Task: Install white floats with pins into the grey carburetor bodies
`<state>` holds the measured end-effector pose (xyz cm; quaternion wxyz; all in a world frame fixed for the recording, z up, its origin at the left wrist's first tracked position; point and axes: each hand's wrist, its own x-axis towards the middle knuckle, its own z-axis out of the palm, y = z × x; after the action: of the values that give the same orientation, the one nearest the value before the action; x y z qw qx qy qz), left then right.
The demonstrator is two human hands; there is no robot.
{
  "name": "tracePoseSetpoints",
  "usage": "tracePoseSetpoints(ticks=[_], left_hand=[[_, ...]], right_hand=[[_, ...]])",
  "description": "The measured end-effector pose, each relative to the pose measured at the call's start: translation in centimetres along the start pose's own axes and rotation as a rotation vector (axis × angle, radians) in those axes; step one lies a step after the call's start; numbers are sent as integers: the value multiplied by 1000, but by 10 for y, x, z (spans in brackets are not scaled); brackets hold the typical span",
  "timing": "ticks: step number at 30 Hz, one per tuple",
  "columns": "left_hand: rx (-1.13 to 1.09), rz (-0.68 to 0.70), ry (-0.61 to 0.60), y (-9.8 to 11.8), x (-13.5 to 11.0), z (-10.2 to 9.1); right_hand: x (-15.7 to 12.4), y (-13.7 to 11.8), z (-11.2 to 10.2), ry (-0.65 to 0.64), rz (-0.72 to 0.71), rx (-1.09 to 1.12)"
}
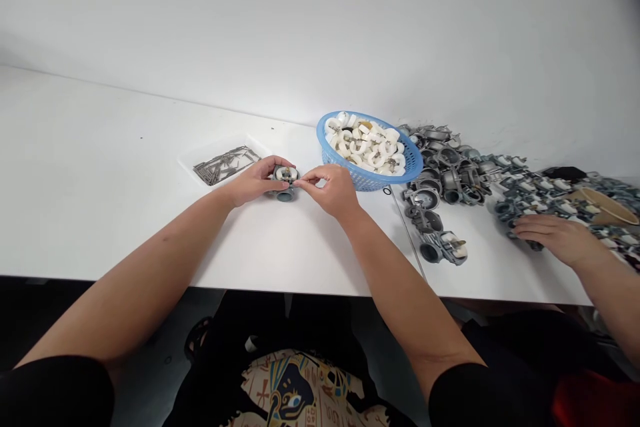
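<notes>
A small grey metal carburetor body with a white plastic float on top rests on the white table in front of me. My left hand is closed around its left side, thumb at the front and fingers behind. From the right, my right hand reaches in with thumb and forefinger pinched together at the carburetor's right edge, by the float. Whatever sits between those fingertips is too small to make out. Just beyond my left hand, thin metal pins lie in a shallow white tray.
A blue plastic basket full of white floats stands behind my right hand. To the right are piled carburetor bodies, one with a float near the front. Another person's hand touches parts at far right. A black ring lies by the basket.
</notes>
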<state>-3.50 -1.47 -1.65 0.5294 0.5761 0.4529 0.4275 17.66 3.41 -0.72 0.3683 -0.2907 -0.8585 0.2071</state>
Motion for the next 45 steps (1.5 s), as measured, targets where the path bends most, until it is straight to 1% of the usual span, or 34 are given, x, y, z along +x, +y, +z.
tracePoseSetpoints(ticks=[7,13,18,23,26,31,36,39,42,45], left_hand=[[-20,-26,-15,4,0,-3],[31,-7,-44,0,2,-8],[68,4,-67,-3,2,-12],[95,19,-88,-1,2,-17],[99,19,-89,-2,2,-17],[72,37,-32,0,1,-11],[41,20,-17,1,0,-10],[32,8,-7,0,0,-12],[22,11,-7,-2,1,-13],[11,17,-22,-4,2,-14]], right_hand=[[-1,0,-2,-104,-8,95],[-3,2,2,-148,18,26],[-6,0,9,-110,33,-22],[-8,-2,12,-66,7,-45],[-7,-2,13,-31,-40,-86],[-7,-2,14,15,-136,-240],[-5,0,14,35,-210,-299],[-4,5,12,22,-243,-308],[-4,8,12,6,-240,-278],[-5,8,13,32,-238,-249]])
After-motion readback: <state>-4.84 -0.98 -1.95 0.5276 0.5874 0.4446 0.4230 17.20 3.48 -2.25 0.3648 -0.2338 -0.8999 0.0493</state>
